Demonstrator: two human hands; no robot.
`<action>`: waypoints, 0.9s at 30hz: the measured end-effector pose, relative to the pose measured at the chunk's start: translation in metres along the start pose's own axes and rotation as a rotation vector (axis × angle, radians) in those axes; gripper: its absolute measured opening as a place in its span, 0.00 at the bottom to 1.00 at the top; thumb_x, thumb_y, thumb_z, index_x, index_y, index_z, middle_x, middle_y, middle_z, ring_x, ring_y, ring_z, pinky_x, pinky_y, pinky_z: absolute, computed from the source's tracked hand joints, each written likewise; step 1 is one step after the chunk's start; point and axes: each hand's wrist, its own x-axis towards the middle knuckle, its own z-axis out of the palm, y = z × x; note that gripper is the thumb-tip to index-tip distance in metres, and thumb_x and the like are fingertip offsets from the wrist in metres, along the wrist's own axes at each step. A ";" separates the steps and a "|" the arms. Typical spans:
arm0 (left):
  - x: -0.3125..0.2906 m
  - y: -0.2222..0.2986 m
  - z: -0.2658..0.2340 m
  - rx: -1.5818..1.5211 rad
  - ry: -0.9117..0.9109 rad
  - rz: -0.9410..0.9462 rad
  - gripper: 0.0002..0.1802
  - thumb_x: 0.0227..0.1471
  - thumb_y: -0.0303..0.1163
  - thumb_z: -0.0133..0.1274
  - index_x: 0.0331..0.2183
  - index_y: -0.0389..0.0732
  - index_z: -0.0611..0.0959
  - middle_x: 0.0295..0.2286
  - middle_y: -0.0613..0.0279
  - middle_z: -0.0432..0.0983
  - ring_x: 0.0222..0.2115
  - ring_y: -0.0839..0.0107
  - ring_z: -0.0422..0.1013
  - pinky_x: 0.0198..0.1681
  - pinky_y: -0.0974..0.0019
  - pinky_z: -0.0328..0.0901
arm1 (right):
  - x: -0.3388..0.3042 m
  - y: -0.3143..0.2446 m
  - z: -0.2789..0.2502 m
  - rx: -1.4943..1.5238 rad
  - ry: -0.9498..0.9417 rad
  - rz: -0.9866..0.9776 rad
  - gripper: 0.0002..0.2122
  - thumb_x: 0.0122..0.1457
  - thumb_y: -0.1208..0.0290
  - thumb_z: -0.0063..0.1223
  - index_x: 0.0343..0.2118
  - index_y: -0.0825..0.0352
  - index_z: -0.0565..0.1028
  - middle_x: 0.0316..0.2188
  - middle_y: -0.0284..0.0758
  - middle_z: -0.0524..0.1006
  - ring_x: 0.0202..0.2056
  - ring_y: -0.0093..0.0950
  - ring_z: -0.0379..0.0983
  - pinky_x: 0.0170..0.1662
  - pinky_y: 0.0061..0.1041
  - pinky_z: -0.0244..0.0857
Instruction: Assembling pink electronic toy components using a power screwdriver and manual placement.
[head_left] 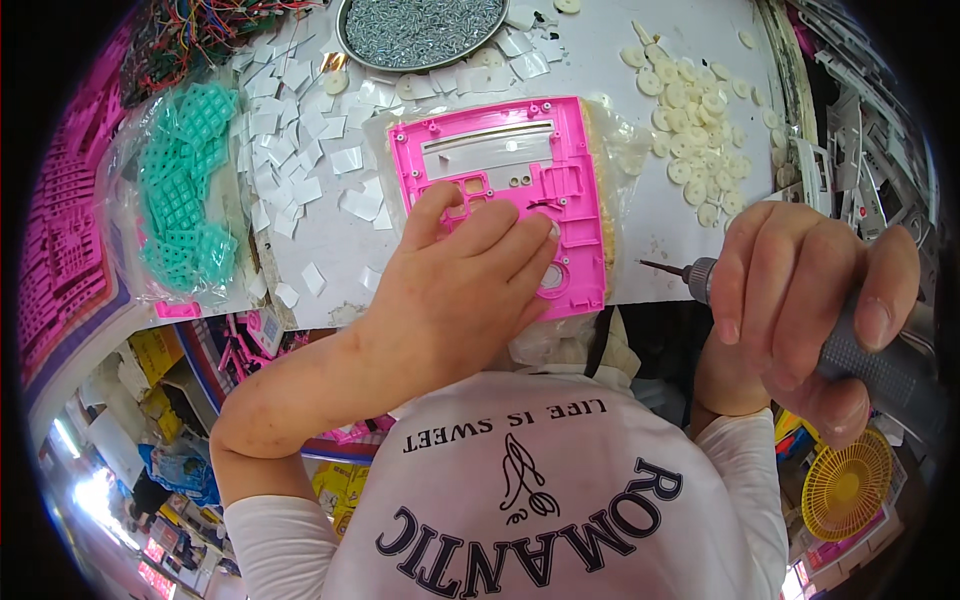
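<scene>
A pink plastic casing [585, 225] lies open side up in front of me, with a white strip panel [487, 148] set in its far end. Over its near left part rests my left hand [465, 265]. Its fingers are bent down onto the casing, the fingertips close together near the middle; whatever they pinch is hidden. Off to the right, my right hand [800, 300] is wrapped round a grey electric screwdriver [880, 370]. The thin dark bit [660, 267] points left toward the casing and stays apart from it.
A round metal tray of screws [420, 62] stands at the far side. White square pieces [285, 150] lie scattered left, beside bagged teal keypads [185, 190]. Cream round discs [690, 140] are heaped right. Wired circuit boards [190, 45] fill the far left; pink parts [70, 210] lie nearer.
</scene>
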 end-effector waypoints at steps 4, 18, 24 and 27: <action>-0.001 -0.012 0.004 -0.004 0.036 0.045 0.27 0.43 0.40 0.66 0.48 0.50 0.83 0.47 0.74 0.74 0.49 0.71 0.68 0.59 0.48 0.51 | -0.002 0.013 0.008 0.023 0.102 -0.072 0.18 0.57 0.62 0.65 0.46 0.54 0.67 0.19 0.20 0.72 0.18 0.14 0.67 0.27 0.17 0.68; -0.005 -0.031 0.005 -0.074 0.111 0.167 0.14 0.50 0.38 0.59 0.41 0.50 0.84 0.44 0.74 0.74 0.51 0.72 0.67 0.64 0.43 0.49 | 0.018 0.057 0.055 -0.010 0.336 0.095 0.19 0.59 0.57 0.65 0.40 0.60 0.65 0.17 0.25 0.68 0.19 0.21 0.64 0.28 0.26 0.64; -0.006 -0.036 0.010 -0.091 0.114 0.188 0.14 0.49 0.38 0.59 0.41 0.51 0.82 0.46 0.71 0.73 0.54 0.68 0.66 0.66 0.42 0.47 | 0.019 0.070 0.054 -0.060 0.217 0.028 0.15 0.59 0.64 0.63 0.35 0.60 0.65 0.16 0.28 0.69 0.17 0.23 0.65 0.25 0.27 0.65; -0.006 -0.041 0.009 -0.063 0.099 0.222 0.15 0.49 0.38 0.58 0.41 0.51 0.82 0.45 0.70 0.74 0.54 0.68 0.66 0.65 0.43 0.48 | 0.020 0.074 0.052 -0.170 0.101 -0.016 0.12 0.59 0.69 0.60 0.32 0.62 0.64 0.15 0.29 0.69 0.16 0.25 0.65 0.22 0.28 0.66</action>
